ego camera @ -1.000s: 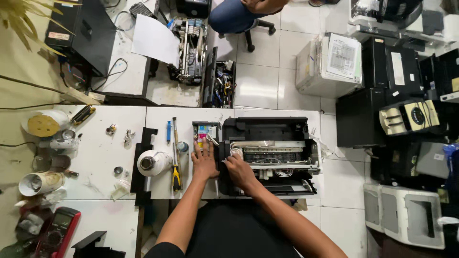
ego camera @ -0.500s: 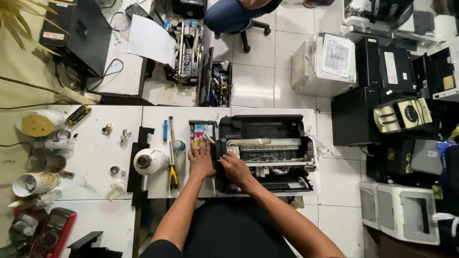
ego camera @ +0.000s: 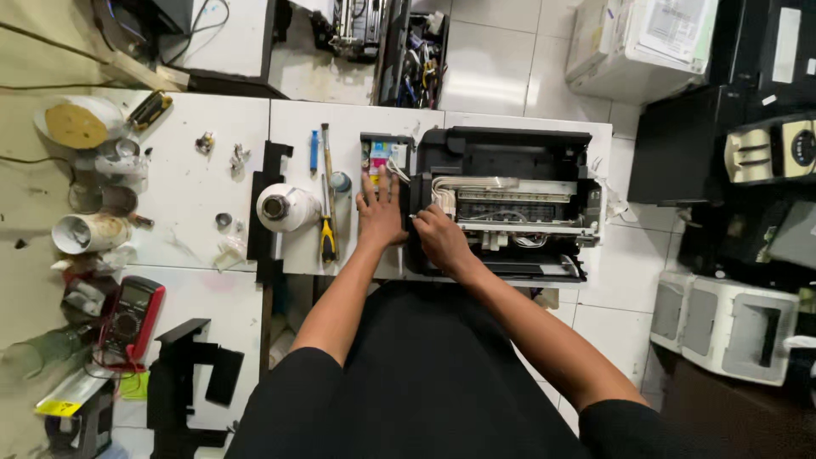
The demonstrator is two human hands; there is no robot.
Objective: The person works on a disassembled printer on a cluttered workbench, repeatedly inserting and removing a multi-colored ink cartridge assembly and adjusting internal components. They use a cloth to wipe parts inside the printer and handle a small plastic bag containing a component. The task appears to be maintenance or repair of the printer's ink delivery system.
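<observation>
While the opened printer (ego camera: 510,204) sits on the white table (ego camera: 187,204), its left edge is gripped by the right hand (ego camera: 440,240) – fingers curled narrow around a small white part. Flat beside it, the left hand (ego camera: 380,214) is laid with fingers spread wide – fingertips touching the ink tank (ego camera: 384,153), a screwdriver (ego camera: 327,229) just beside.

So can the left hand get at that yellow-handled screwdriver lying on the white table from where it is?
Probably yes. The left hand rests flat on the white table, just beside the yellow-handled screwdriver, with nothing lying between them; only a roll of white tape sits on the far side.
</observation>
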